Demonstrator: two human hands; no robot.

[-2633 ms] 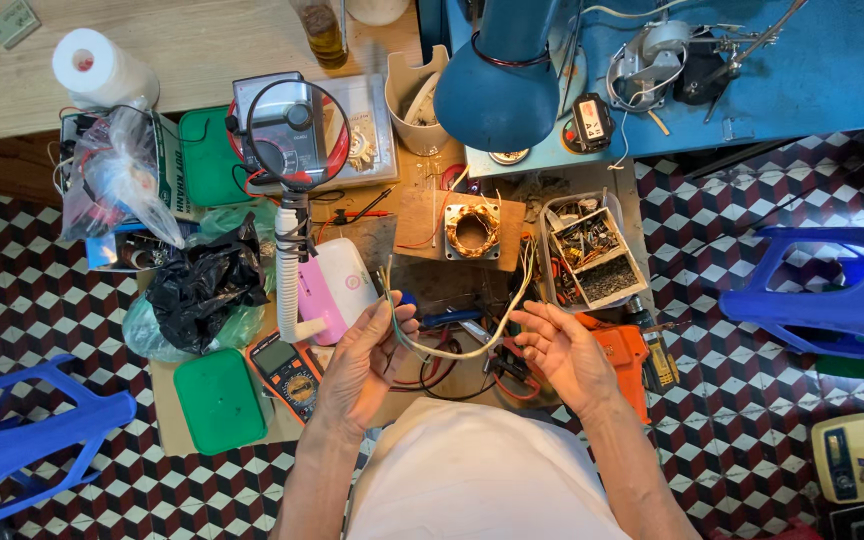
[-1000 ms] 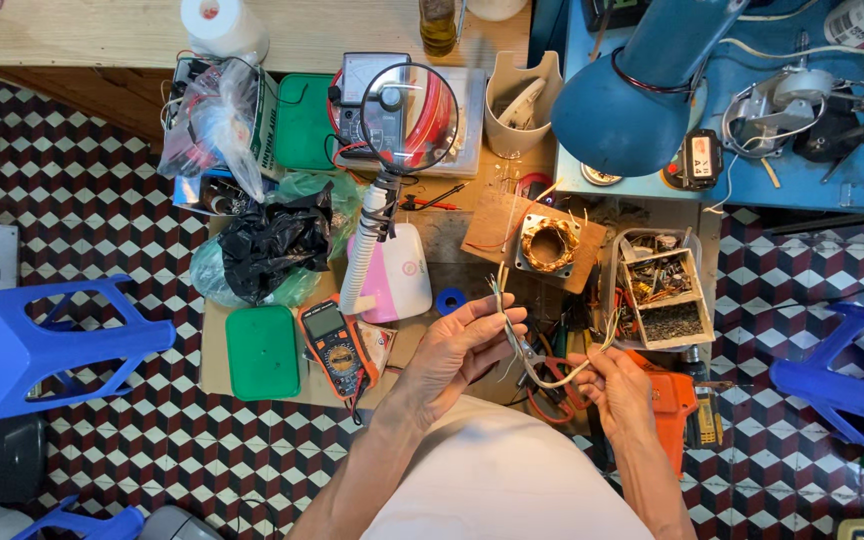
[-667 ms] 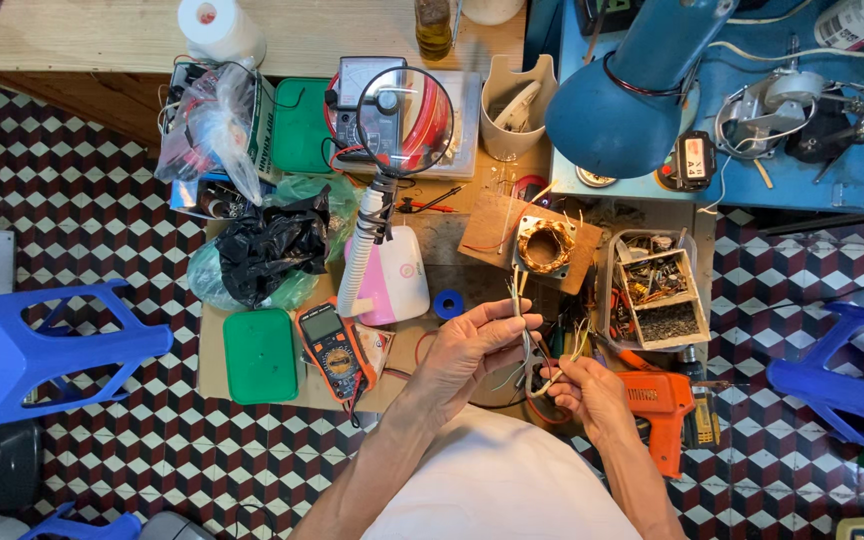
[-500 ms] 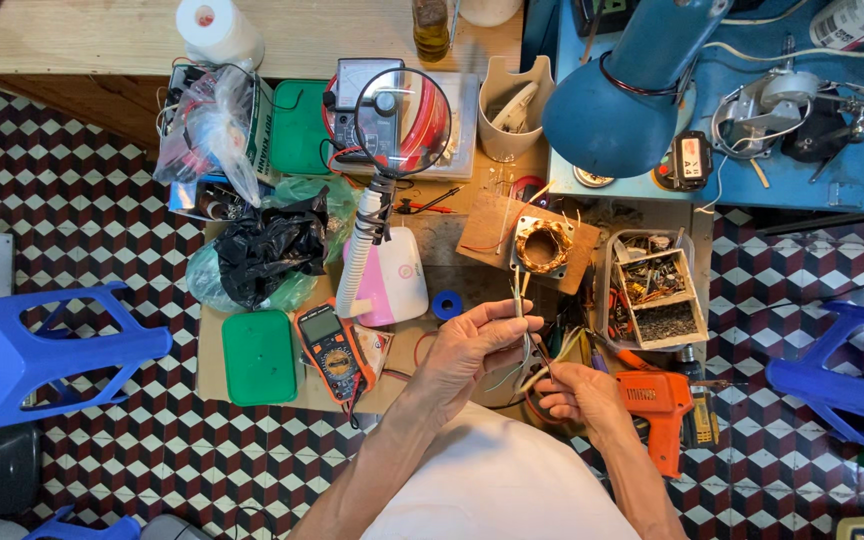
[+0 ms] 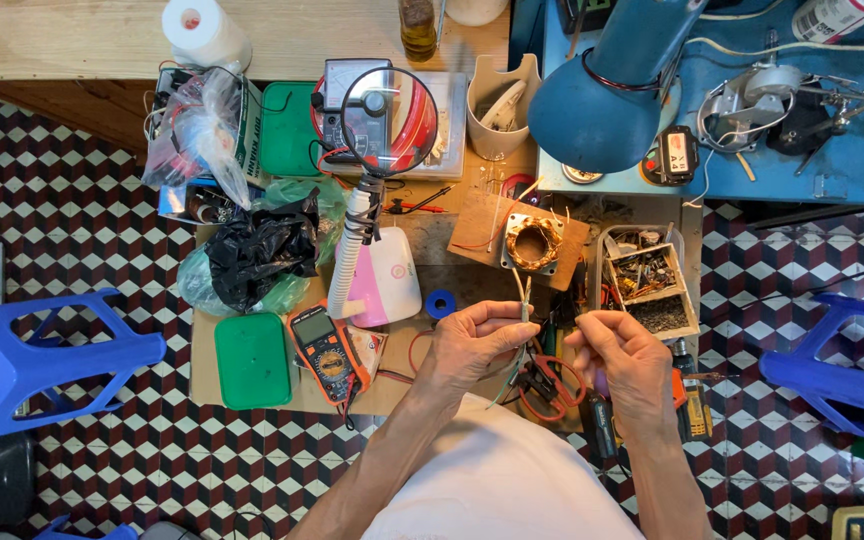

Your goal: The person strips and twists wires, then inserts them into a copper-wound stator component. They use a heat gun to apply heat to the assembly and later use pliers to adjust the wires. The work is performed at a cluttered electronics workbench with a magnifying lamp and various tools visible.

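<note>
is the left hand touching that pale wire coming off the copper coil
Touching. The head view shows the left hand with its fingers pinched on the pale wire, which runs up to the copper coil; no gap shows between them.

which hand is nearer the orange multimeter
Left. The left hand is just right of the multimeter; the right hand lies farther right, beyond the left hand.

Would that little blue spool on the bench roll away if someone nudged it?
Probably not: the blue spool seems to lie flat, hole upward, so it would likely slide. It looks small and light. Tipped onto its rim, it might roll.
</note>
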